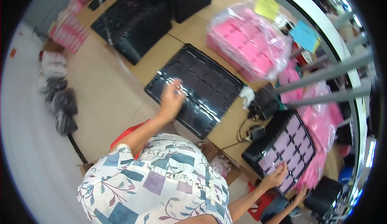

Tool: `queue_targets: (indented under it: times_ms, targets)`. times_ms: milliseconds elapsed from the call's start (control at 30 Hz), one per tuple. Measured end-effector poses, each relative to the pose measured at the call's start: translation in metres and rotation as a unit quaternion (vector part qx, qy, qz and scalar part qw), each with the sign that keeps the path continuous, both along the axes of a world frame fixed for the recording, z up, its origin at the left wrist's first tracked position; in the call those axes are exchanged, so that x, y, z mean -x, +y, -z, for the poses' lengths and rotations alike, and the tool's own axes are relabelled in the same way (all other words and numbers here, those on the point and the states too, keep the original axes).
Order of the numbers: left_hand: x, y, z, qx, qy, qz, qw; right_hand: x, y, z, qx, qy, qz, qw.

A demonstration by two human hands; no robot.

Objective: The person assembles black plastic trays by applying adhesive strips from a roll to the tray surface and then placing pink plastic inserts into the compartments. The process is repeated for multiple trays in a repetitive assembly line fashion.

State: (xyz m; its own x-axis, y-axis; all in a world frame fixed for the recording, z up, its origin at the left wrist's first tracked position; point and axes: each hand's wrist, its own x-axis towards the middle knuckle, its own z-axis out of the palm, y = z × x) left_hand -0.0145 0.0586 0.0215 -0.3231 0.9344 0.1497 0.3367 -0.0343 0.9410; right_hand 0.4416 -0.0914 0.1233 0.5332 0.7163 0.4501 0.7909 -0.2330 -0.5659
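A black plastic tray (201,85) with rows of shallow compartments lies on the table in front of me. My left hand (172,98) hovers over or rests on its near left part, fingers loosely apart and a little blurred; nothing shows in them. On my right, a stack of black trays (258,149) is topped by one filled with lilac pieces (288,145) in rows. At the near edge of that tray my right hand (275,176) has its fingertips drawn together in a pinch. Whatever lies between them is too small to make out.
Beyond the tray stands a clear plastic bag (252,38) of pink pieces. Large black bins (135,24) sit at the far left. A black power adapter (256,132) with a cable lies between the trays. Grey metal bars (328,73) cross the right side. Another person's hand (301,193) is at lower right.
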Motion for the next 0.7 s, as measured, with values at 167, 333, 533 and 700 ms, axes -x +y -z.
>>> queue_targets:
  times_ms: [167,333,533,700]
  targets:
    - [0.211,0.022,0.088,-0.024,-0.056,-0.379,0.923,0.173,0.1,0.041,0.109,0.049,-0.407,0.905]
    - [0.248,0.043,0.121,0.026,-0.174,-0.262,0.949,0.296,0.14,0.062,0.161,0.108,-0.684,0.703]
    - [0.161,-0.003,0.038,0.162,-0.269,-0.072,0.947,0.352,0.161,0.092,0.206,0.169,-0.669,0.694]
    - [0.089,-0.029,-0.001,0.113,-0.569,0.017,0.815,0.381,0.158,0.1,0.226,0.189,-0.671,0.68]
